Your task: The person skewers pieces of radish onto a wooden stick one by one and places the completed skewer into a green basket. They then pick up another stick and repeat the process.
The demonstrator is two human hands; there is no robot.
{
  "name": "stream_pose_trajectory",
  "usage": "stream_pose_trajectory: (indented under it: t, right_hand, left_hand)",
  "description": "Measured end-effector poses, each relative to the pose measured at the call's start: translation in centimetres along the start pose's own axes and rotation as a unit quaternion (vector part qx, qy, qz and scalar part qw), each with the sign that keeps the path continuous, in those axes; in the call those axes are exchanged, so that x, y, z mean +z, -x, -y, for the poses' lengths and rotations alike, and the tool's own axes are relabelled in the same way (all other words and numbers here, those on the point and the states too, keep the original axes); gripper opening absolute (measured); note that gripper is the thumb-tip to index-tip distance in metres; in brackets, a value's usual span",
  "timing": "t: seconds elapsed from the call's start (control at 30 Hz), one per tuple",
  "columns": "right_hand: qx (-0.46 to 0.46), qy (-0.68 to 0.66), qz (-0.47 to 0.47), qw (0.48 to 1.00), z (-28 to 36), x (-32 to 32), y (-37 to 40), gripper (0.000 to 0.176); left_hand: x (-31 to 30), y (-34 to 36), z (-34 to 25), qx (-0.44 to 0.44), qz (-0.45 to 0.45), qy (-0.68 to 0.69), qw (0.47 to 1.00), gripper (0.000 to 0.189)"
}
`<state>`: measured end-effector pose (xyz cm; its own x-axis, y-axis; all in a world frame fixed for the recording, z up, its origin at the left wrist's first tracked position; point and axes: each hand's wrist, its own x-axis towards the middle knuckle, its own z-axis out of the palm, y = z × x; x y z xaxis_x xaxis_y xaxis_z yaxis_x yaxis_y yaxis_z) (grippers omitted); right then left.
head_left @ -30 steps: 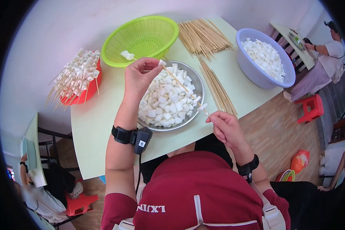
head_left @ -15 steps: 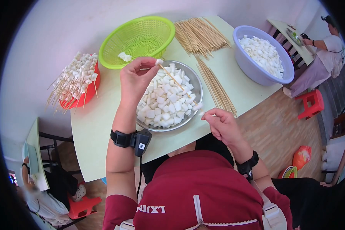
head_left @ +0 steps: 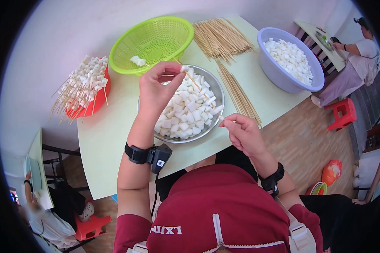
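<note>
Above the metal bowl (head_left: 222, 90) heaped with white cubes (head_left: 185, 111), a thin wooden skewer (head_left: 193, 81) slants between my hands. My left hand (head_left: 162, 86) pinches a small white cube (head_left: 184, 68) at the skewer's upper end. At the lower end, my right hand (head_left: 244, 131) is closed with thumb and forefinger together by the skewer tip. A white piece (head_left: 216, 110) sits on the skewer just short of those fingers. How far the skewer passes through the upper cube is hidden by my fingers.
Behind the bowl stands a green basket (head_left: 156, 44) with a loaded skewer (head_left: 138, 61). A red container (head_left: 100, 99) of filled skewers is left. Bare skewers (head_left: 223, 38) lie at the back, more (head_left: 239, 95) beside the bowl. A lilac basin (head_left: 278, 75) holds white cubes. Other people sit or stand nearby.
My left hand has shifted slightly right with the cube and the skewer's upper end. My right hand has moved a little up and left, still at the lower end.
</note>
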<state>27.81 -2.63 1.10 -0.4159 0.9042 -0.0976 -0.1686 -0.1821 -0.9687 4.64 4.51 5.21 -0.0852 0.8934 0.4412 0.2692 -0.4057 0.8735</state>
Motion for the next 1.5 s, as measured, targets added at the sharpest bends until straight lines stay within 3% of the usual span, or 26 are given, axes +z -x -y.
stream_pose_trajectory:
  t: [0.1, 0.17, 0.57, 0.97, 1.03, 1.1, 1.23, 1.37, 1.4, 1.47, 1.5]
  right_hand:
    - [0.019, -0.039, 0.015, 0.999, 0.2, -0.3, -0.1, 0.023]
    - [0.031, -0.15, 0.069, 0.986, 0.3, -0.3, -0.2, 0.024]
    - [-0.036, -0.01, -0.02, 0.999, 0.2, 0.6, -1.3, 0.022]
    - [-0.023, -0.063, -0.039, 0.997, 0.3, -0.8, -1.1, 0.021]
    - [0.002, -0.074, -0.068, 0.995, 0.5, -1.0, -0.7, 0.021]
    - [0.039, -0.116, -0.09, 0.988, 0.4, -1.6, -0.3, 0.02]
    - [0.02, -0.121, -0.05, 0.991, 0.5, -2.6, 0.4, 0.02]
    - [0.019, -0.124, -0.08, 0.989, 0.3, -3.0, 1.1, 0.02]
    - [0.031, -0.124, -0.095, 0.987, 0.2, -3.2, 1.2, 0.021]
    - [0.021, -0.118, -0.106, 0.987, -0.1, -3.6, 1.4, 0.021]
    - [0.019, -0.116, -0.111, 0.987, -0.4, -3.8, 1.4, 0.022]
  left_hand:
    - [-0.1, 0.0, -0.1, -0.009, 0.009, 0.022, 1.0, 0.013]
    - [0.1, 0.1, -0.2, -0.013, 0.02, 0.029, 0.999, 0.013]
    - [0.8, 0.7, -1.0, -0.003, 0.052, -0.001, 0.999, 0.013]
    - [-0.9, 0.0, -1.1, -0.003, 0.127, -0.002, 0.992, 0.018]
    - [-1.3, 0.1, -1.8, -0.025, 0.087, 0.017, 0.996, 0.023]
    - [-1.5, 0.2, -1.9, -0.018, 0.105, -0.024, 0.994, 0.03]
    - [-0.5, 1.0, -1.9, -0.005, 0.154, -0.062, 0.986, 0.022]
    - [-0.5, 1.2, -1.8, 0.037, 0.184, -0.173, 0.967, 0.02]
    - [-0.8, 1.1, -1.2, 0.014, 0.177, -0.189, 0.966, 0.02]
    - [-1.8, 0.4, 0.5, 0.104, 0.186, -0.259, 0.942, 0.019]
    - [-2.1, 0.4, 0.3, 0.08, 0.18, -0.275, 0.941, 0.019]
